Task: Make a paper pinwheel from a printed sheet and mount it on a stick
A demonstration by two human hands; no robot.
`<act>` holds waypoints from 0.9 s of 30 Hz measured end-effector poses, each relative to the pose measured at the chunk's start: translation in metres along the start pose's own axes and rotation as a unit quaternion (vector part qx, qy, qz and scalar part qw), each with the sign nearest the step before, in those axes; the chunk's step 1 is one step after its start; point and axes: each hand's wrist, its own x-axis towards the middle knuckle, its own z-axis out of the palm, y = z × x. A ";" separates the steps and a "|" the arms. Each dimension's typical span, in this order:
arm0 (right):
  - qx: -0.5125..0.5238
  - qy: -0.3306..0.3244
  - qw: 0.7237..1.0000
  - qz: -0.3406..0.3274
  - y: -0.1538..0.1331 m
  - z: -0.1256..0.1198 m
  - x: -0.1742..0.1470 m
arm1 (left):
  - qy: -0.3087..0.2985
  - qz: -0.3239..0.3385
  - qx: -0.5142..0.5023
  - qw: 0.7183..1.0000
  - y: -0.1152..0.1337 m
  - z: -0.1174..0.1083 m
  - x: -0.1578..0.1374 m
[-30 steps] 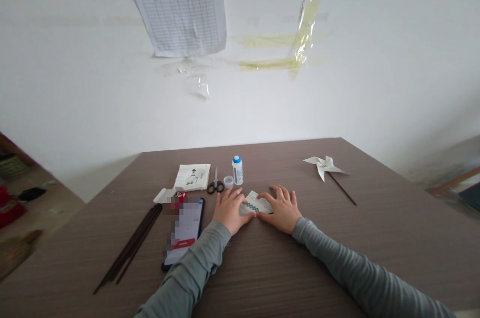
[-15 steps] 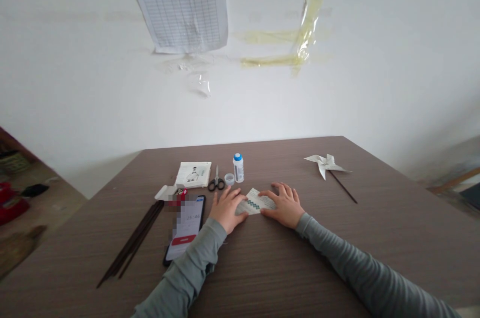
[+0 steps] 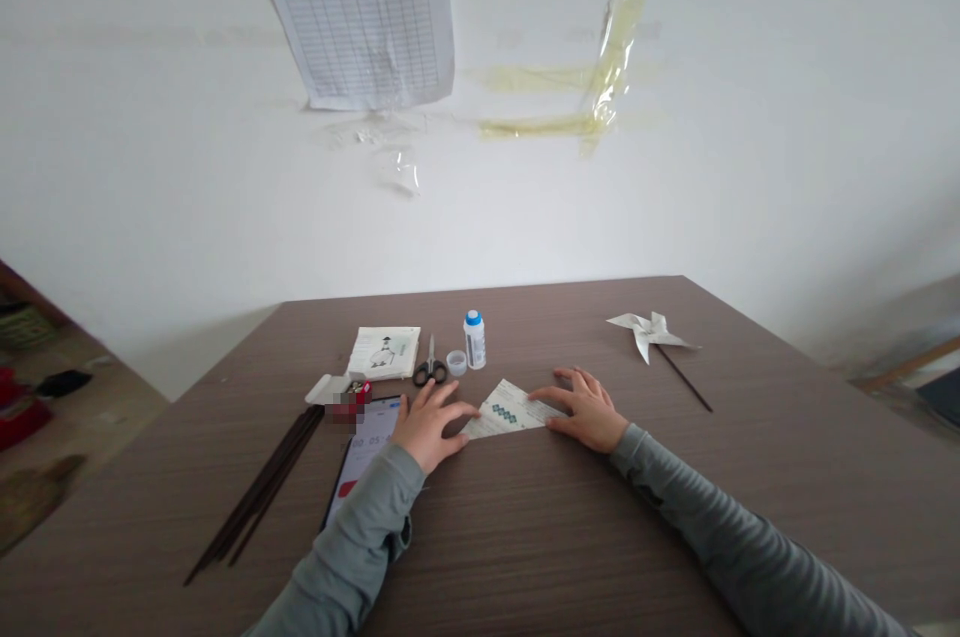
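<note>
A folded paper triangle [image 3: 514, 414] with a row of small green diamonds lies on the table in front of me, its peak pointing away. My left hand [image 3: 429, 427] rests at its left corner, thumb and index fingertip touching the paper's edge, fingers spread. At the right corner, my right hand [image 3: 589, 412] lies with its index finger and thumb on the paper and its other fingers stretched out. Both hands are open; the paper's two corners are partly covered by the fingertips.
Beyond my left hand are scissors [image 3: 430, 369], a small round cap [image 3: 456, 363], a blue-topped bottle [image 3: 474, 342] and a paper stack [image 3: 384, 353]. Left lie a phone [image 3: 369, 452], a small red box [image 3: 352, 399] and dark sticks [image 3: 259, 492]. A paper pinwheel [image 3: 651, 332] lies right.
My hands have moved apart, the left one leftward and the right one slightly rightward. More of the paper triangle shows between them, and my left forearm covers more of the phone.
</note>
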 end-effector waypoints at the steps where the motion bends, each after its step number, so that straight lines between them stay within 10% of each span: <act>1: -0.001 -0.007 1.000 -0.005 0.002 -0.001 0.001 | -0.007 0.003 -0.008 1.000 0.000 -0.003 -0.002; 27: 0.003 -0.051 0.997 -0.054 0.033 -0.020 0.010 | -0.077 -0.015 0.056 0.995 0.005 -0.036 -0.018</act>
